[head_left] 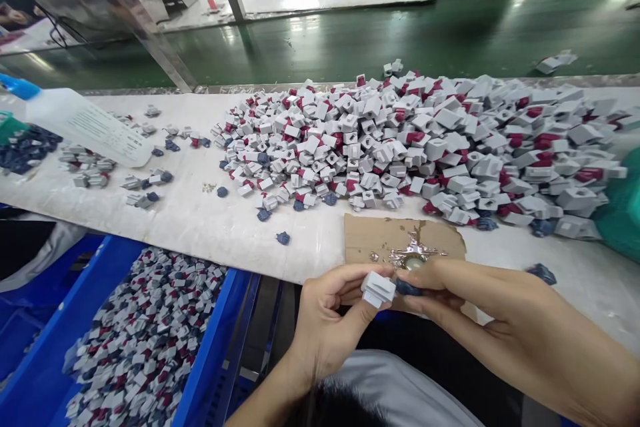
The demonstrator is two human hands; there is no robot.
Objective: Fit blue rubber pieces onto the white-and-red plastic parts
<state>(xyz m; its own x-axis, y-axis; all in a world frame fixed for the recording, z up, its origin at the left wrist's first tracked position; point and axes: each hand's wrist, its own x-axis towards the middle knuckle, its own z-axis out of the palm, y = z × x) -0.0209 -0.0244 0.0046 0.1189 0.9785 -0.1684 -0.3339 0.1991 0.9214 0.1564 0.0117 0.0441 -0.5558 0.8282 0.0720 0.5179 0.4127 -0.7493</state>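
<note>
Between the thumb and fingers of my left hand is a light grey plastic block. My right hand pinches a dark blue plastic piece right at the block's right side; whether the two are joined I cannot tell. Just beyond my fingers lies a piece of brown cardboard with a shiny wet patch and a small round disc on it. One loose dark blue piece rests on the table to the right, and another blue piece lies to the left.
A large heap of grey and dark red plastic parts covers the table's back. At left stand a white bottle and a pile of blue pieces. A blue bin full of parts sits lower left. Behind runs a green conveyor.
</note>
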